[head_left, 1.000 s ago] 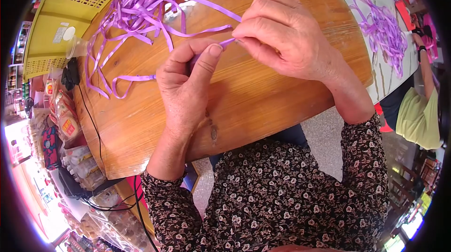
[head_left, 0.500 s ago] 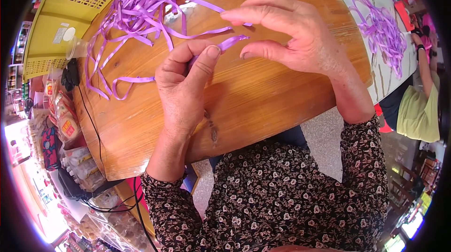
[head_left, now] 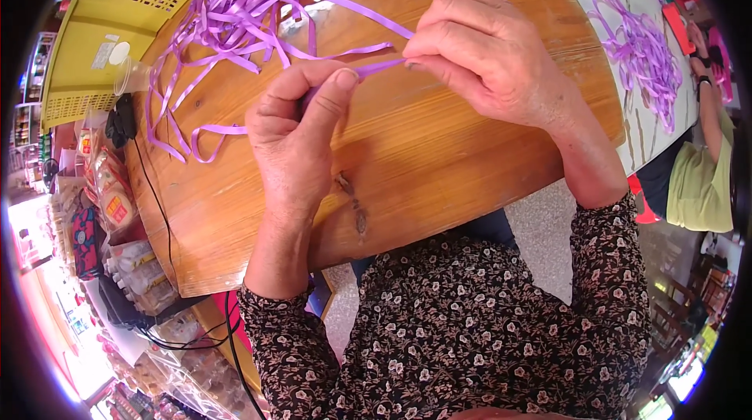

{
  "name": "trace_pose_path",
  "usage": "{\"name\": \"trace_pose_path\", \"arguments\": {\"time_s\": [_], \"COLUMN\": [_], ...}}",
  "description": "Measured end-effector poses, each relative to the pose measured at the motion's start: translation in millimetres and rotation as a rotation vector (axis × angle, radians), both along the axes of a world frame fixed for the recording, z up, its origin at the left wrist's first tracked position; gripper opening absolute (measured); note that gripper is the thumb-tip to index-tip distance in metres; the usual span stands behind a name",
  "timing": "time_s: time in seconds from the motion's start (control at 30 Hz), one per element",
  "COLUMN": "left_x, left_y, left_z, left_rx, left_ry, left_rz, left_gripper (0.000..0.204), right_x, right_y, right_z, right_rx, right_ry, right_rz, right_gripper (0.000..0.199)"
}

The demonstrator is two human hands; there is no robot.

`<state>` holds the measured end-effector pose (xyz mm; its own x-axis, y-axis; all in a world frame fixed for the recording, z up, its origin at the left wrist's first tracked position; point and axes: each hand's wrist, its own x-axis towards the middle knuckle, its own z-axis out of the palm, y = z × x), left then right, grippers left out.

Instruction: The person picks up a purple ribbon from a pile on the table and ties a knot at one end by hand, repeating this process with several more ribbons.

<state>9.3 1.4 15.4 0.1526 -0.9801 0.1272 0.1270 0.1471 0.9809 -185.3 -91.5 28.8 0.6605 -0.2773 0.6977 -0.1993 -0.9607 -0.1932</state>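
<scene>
"Along the desk's near edge, how's the room?"
"Open wood; the ribbon heap sits back toward the left edge."
"And the purple ribbon?"
"Stretched between left hand and right hand, both pinching it."

ok so the top is black, covered in little pale flowers plus dusty pink-brown leafy sprigs, kinda busy but nice. Left sleeve and right sleeve are the same print, both ending partway down the forearm. Left hand and right hand are bare, and there's some dark blue cloth peeking out past the hem, trousers I think
</scene>
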Motion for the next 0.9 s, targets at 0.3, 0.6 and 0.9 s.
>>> {"name": "trace_pose_path", "arguments": {"time_s": [0.3,0.6,0.9], "left_x": [-1.5,35.0,54.1], "left_y": [-6.6,-13.4,8.1], "left_z": [-1.3,-1.1,-4.3], "left_rx": [0.097,-0.243,0.161], "left_ry": [-0.061,-0.695,-0.289], "left_rz": [-0.12,0.144,0.066], "left_gripper": [0.014,0.01,0.009], "right_x": [-28.3,-85.1,-83.3], "right_y": [-17.0,-78.8,-85.1], "right_z": [13.4,11.5,13.9], "right_rx": [0.431,0.843,0.85], "right_ry": [-0.453,-1.193,-1.326], "right_rz": [-0.23,0.056,-0.107], "right_gripper": [0.003,0.014,0.014]}}
